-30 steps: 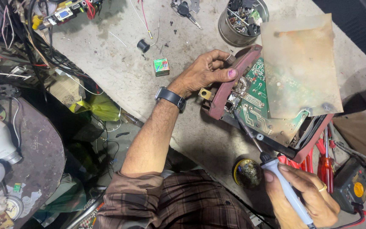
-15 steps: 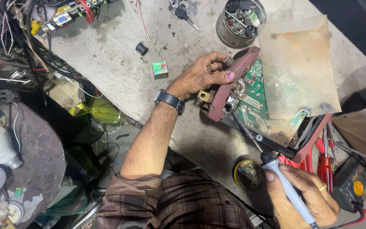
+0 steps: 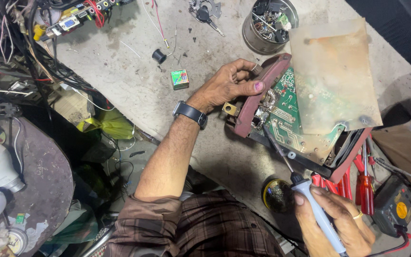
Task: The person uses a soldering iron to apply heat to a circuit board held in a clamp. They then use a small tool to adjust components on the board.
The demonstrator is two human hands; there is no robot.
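My left hand [image 3: 229, 84], with a black watch on the wrist, grips the maroon edge of an opened device casing [image 3: 255, 102] that stands tilted on the workbench. Inside it lies a green circuit board [image 3: 288, 114], partly covered by a stained translucent sheet [image 3: 331, 71]. My right hand [image 3: 334, 221] holds a soldering iron [image 3: 310, 204] with a pale blue handle. Its dark tip reaches up to the lower left of the board. A round tin of dark flux [image 3: 277, 195] sits just left of my right hand.
A metal can of small parts [image 3: 267, 19] stands at the top. A small green box [image 3: 180, 79], a black spool [image 3: 159, 56] and keys [image 3: 205, 12] lie on the grey bench. Red-handled screwdrivers [image 3: 365, 188] and a multimeter [image 3: 396, 207] lie at the right. Tangled wires [image 3: 39, 52] crowd the left.
The soldering iron's tip has moved up onto the board's lower left. My left hand keeps its hold on the casing.
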